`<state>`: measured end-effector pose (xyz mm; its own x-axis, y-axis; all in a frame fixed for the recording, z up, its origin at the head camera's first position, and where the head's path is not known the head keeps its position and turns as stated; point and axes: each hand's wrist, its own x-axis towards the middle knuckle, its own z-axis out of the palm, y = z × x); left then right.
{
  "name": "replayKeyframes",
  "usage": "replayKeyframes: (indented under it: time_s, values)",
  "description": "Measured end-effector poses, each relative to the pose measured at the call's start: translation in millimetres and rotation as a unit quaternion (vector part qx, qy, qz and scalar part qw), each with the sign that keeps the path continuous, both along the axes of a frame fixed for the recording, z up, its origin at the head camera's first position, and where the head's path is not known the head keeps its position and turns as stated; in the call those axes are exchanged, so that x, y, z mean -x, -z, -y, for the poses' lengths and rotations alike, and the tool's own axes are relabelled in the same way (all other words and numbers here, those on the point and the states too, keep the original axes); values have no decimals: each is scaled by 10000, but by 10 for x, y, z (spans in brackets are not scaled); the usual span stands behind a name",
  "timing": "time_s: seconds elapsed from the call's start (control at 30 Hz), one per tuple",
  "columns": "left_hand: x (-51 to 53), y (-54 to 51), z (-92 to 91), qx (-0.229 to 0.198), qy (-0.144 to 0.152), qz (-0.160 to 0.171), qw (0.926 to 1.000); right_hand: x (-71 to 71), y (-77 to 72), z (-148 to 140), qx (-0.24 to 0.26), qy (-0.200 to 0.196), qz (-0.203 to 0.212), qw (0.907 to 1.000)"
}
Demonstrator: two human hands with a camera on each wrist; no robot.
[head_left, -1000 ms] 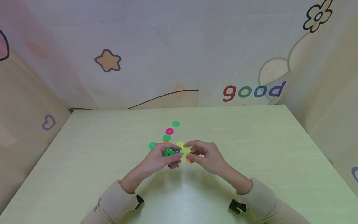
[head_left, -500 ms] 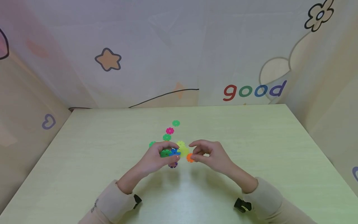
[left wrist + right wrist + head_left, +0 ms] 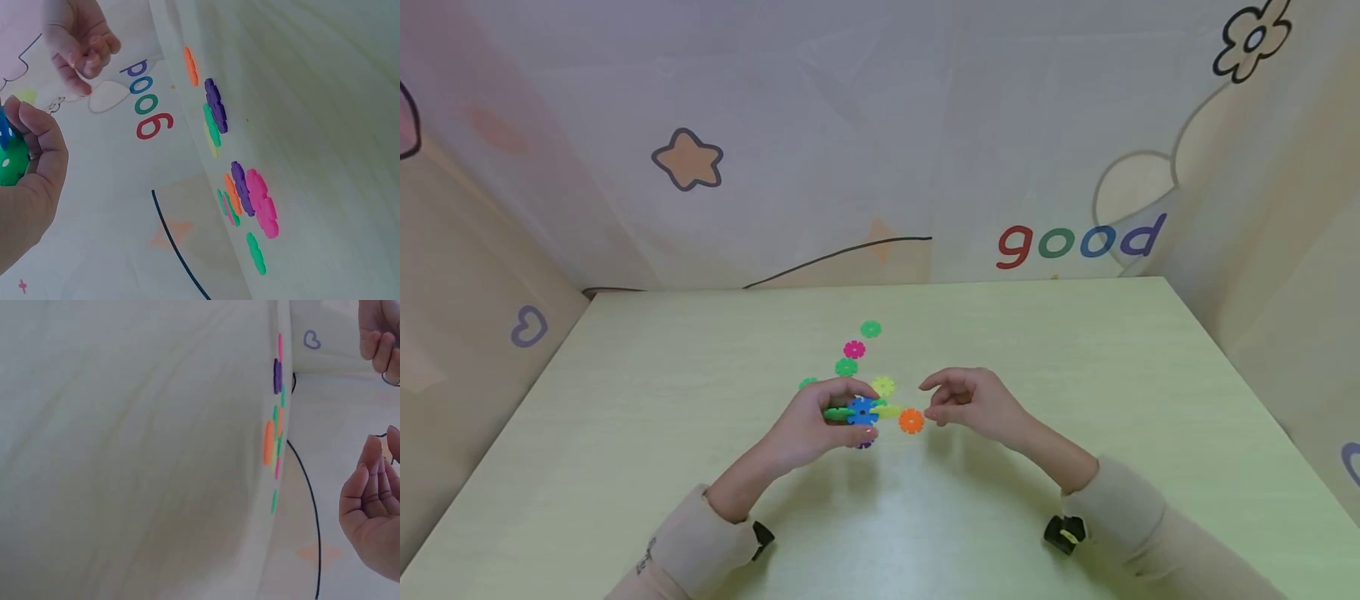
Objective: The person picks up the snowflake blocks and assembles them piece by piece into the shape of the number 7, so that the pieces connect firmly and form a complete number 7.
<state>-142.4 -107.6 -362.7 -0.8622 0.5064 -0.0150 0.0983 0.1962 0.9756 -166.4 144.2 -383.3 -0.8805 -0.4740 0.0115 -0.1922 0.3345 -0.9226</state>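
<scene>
The left hand (image 3: 812,422) grips three joined discs above the table (image 3: 1075,350). The blue disc (image 3: 862,412) sits in the middle, facing the head camera, with a green disc (image 3: 837,414) to its left and a yellow disc (image 3: 886,412) to its right, both seen nearly edge-on. The right hand (image 3: 977,404) holds nothing; its fingers are loosely bent, well apart from the left hand.

On the table, an orange disc (image 3: 912,421) shows just left of the right fingertips in the head view. A purple disc (image 3: 865,445) is partly hidden by the left thumb. Farther off lie a second yellow disc (image 3: 883,386) and a small pink disc (image 3: 853,349), the latter between a nearer green one and a farther one. Another green disc is partly covered by the left hand, at the left. The left wrist view also shows a large pink disc (image 3: 262,203) beside a second purple one (image 3: 242,189).
</scene>
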Motion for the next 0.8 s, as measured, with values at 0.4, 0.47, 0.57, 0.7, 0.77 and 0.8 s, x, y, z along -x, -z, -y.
replayKeyframes:
  time_s: [0.4, 0.47, 0.57, 0.7, 0.77, 0.8]
  values:
    - [-10, 15, 28, -67, -12, 96, 9999, 198, 138, 4, -755, -535, 374, 9950]
    - [-12, 17, 30, -146, 2, 146, 9998, 221, 167, 12, -870, -623, 360, 9936]
    - [-15, 14, 37, -164, -4, 156, 9997, 248, 203, 33, -1075, -691, 415, 9909]
    - [-13, 8, 49, -81, -33, 104, 9999, 290, 239, 65, -1335, -657, 445, 9879]
    - [-13, 5, 53, -70, -34, 95, 9999, 318, 251, 83, -1441, -651, 405, 9866]
    - [-13, 4, 54, -73, -33, 89, 9999, 330, 254, 93, -1495, -646, 401, 9858]
